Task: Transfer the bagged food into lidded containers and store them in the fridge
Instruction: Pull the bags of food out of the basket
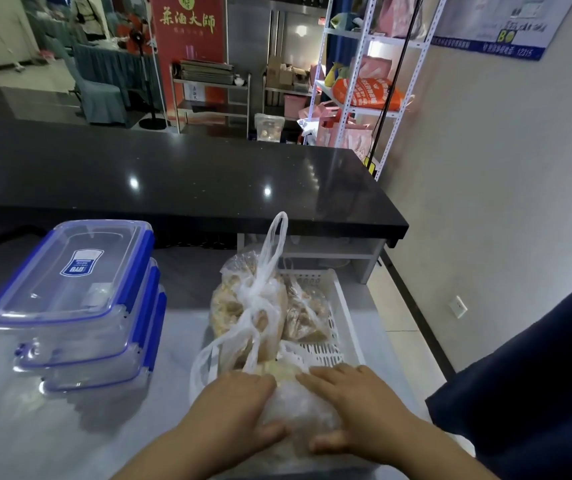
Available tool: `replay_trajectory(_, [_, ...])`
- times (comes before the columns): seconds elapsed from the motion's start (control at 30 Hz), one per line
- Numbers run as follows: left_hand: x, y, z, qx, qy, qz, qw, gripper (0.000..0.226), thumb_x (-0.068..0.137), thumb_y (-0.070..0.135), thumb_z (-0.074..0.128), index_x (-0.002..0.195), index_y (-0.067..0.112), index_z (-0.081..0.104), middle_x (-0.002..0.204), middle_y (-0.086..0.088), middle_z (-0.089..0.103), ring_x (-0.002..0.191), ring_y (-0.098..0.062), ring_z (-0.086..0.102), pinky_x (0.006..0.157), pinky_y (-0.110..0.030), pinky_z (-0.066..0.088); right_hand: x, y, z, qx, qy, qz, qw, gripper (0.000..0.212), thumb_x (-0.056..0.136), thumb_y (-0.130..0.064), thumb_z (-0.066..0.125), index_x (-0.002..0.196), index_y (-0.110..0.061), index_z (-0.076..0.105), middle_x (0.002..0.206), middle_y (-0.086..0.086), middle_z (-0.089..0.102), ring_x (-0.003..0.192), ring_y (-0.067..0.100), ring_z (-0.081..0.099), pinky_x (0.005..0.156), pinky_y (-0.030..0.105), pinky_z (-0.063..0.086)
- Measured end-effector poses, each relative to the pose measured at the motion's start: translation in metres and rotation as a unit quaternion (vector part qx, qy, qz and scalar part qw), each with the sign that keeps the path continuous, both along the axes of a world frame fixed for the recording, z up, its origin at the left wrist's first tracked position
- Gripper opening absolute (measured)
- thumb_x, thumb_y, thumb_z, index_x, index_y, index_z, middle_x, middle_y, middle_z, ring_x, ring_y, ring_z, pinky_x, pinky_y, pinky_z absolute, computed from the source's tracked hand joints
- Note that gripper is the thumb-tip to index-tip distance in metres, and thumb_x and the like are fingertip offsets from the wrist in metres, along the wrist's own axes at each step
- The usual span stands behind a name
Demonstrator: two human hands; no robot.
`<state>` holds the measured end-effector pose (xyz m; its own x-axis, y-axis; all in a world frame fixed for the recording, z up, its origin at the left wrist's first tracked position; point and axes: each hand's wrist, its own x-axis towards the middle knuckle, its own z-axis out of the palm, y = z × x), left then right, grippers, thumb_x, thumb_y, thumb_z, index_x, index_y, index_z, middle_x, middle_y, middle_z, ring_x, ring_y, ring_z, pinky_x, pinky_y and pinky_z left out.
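left of the white basket, lidded containers are sitting stacked. at the basket's near end, the left hand and right hand are cupping the nearest bag, each grip curling round one side. it is probably going to handle soft and slippery, so supporting it underneath is looking wise.

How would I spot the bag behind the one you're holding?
Look in the white basket on the grey table. Behind the near bag stands the tall bag, left of a small bag. Only it has a knotted handle rising in a tall loop.
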<state>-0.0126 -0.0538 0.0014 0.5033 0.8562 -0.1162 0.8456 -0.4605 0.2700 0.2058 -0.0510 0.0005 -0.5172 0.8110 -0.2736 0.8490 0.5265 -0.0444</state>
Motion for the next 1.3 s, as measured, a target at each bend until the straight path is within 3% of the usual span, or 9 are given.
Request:
replay_trajectory(0.23, [-0.002,-0.013,-0.022,-0.026,-0.017,0.005,0.999,0.092,0.07,0.069,0.053,0.146,0.03,0.016,0.156,0.008,0.005,0.142,-0.015,0.013,0.11,-0.023,0.001,0.005,-0.005,-0.025,-0.002,0.138,-0.126,0.982,0.034,0.081,-0.042,0.037,0.101,-0.023,0.057,0.109,-0.002,0.061,0.103,0.021,0.053,0.084,0.031,0.042])
replay_trajectory(0.4, [0.002,0.001,-0.03,0.021,-0.053,0.024,0.998,0.036,0.081,0.031,0.048,0.116,0.029,0.055,0.12,0.006,0.057,0.117,-0.014,0.043,0.096,-0.026,0.036,0.006,-0.004,-0.027,-0.051,0.277,-0.201,0.938,0.035,0.068,-0.057,0.021,0.069,-0.025,0.035,0.076,0.0,0.055,0.073,0.022,0.051,0.067,0.037,0.04])
replay_trajectory(0.5, [0.004,0.008,-0.028,-0.032,-0.099,0.059,0.993,0.022,0.079,0.02,0.043,0.091,0.02,0.062,0.097,0.0,0.064,0.097,-0.013,0.052,0.082,-0.027,0.043,0.007,-0.002,-0.015,-0.039,0.262,-0.205,0.942,0.042,0.076,-0.059,0.021,0.079,-0.023,0.044,0.082,0.005,0.063,0.076,0.025,0.055,0.069,0.038,0.042])
replay_trajectory(0.6, [0.007,0.011,-0.026,-0.068,-0.162,0.067,0.982,0.034,0.077,0.034,0.037,0.09,0.018,0.064,0.091,0.002,0.066,0.09,-0.01,0.054,0.082,-0.033,0.046,0.008,0.002,-0.004,0.011,0.231,-0.201,0.952,0.005,0.091,-0.036,0.042,0.095,-0.032,0.042,0.087,-0.001,0.063,0.083,0.023,0.057,0.073,0.035,0.044])
replay_trajectory(0.77, [-0.002,0.007,-0.032,0.068,-0.066,0.016,0.995,0.03,0.063,0.049,0.054,0.084,0.031,0.065,0.089,0.018,0.065,0.098,-0.007,0.056,0.084,-0.026,0.047,0.001,0.004,-0.015,0.121,0.107,-0.075,0.984,0.084,0.06,-0.028,0.077,0.133,-0.039,0.039,0.101,-0.01,0.064,0.082,0.013,0.062,0.067,0.025,0.05])
replay_trajectory(0.9, [-0.008,0.002,-0.044,0.023,-0.069,0.028,0.997,0.052,0.069,0.057,0.048,0.115,0.034,0.053,0.121,0.013,0.051,0.12,-0.01,0.045,0.098,-0.025,0.04,-0.002,-0.005,-0.034,0.059,0.105,0.004,0.993,0.06,0.074,-0.066,0.043,0.129,-0.042,0.044,0.111,-0.016,0.062,0.088,0.002,0.061,0.067,0.018,0.052])
replay_trajectory(1.0, [-0.008,-0.001,-0.054,0.04,-0.052,0.06,0.996,0.076,0.058,0.067,0.045,0.121,0.025,0.049,0.126,0.002,0.057,0.099,-0.011,0.064,0.074,-0.024,0.054,-0.002,-0.001,-0.037,0.066,0.069,0.021,0.995,0.057,0.081,-0.073,0.028,0.126,-0.043,0.046,0.108,-0.018,0.061,0.092,0.002,0.056,0.069,0.019,0.051])
replay_trajectory(1.1, [-0.005,-0.001,-0.05,0.051,-0.028,0.102,0.993,0.098,0.056,0.073,0.031,0.141,0.024,0.037,0.151,0.002,0.021,0.129,-0.011,0.04,0.093,-0.04,0.049,-0.014,0.019,-0.019,0.029,0.137,0.005,0.99,0.067,0.082,-0.077,0.014,0.122,-0.041,0.053,0.112,-0.016,0.056,0.108,0.005,0.044,0.093,0.029,0.033])
replay_trajectory(1.3, [-0.009,-0.006,-0.049,-0.027,-0.04,0.116,0.992,0.077,0.051,0.074,0.037,0.101,0.026,0.072,0.111,0.011,0.068,0.1,-0.007,0.065,0.099,-0.027,0.026,-0.075,0.077,0.006,0.184,0.313,-0.128,0.923,0.041,0.085,-0.045,0.046,0.122,-0.027,0.054,0.113,-0.009,0.054,0.105,0.012,0.046,0.092,0.029,0.041])
